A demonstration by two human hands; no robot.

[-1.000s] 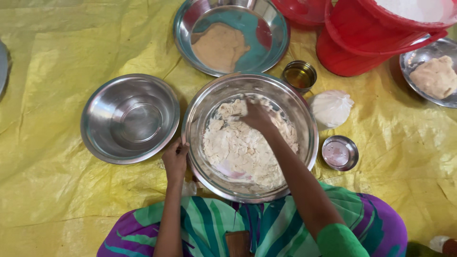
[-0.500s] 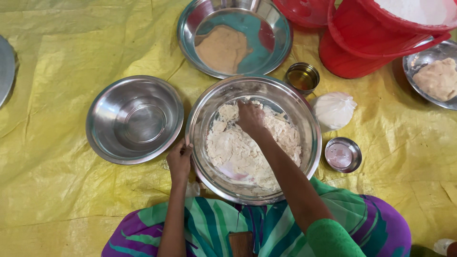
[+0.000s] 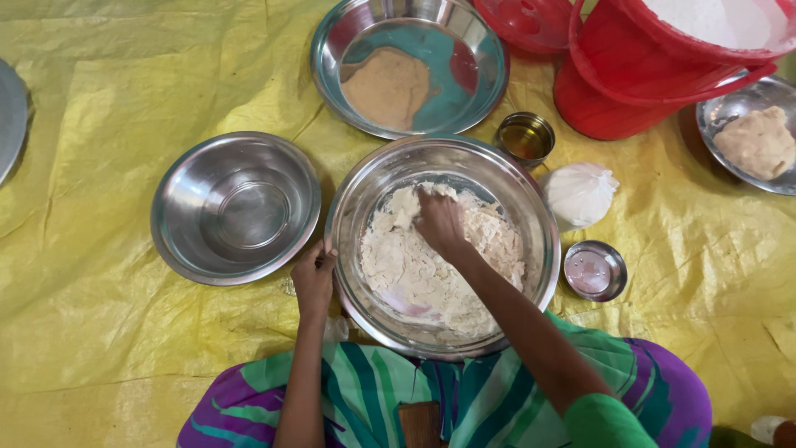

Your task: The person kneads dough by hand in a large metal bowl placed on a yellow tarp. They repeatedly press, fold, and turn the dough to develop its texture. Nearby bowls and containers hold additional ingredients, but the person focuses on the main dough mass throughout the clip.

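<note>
Bare yellow sheet [image 3: 108, 249] left of empty steel bowl [image 3: 236, 207]

A crinkled yellow plastic sheet [image 3: 108, 166] covers the floor across the whole frame. At centre sits a large steel mixing bowl [image 3: 365, 199] holding crumbly flour. Just to its left, nearly touching, stands an empty steel bowl [image 3: 236, 207]. At top centre lies a wide steel plate [image 3: 477, 50] with a mound of brown powder. Between that plate and the mixing bowl stands a small steel cup [image 3: 525, 137] of yellowish liquid. Right of the mixing bowl lie a white tied bag [image 3: 579, 192] and, below it, a small steel dish [image 3: 594, 270]. In the upper right stand 1 red bucket [image 3: 605, 99] and a steel plate with dough [image 3: 721, 112].
</note>
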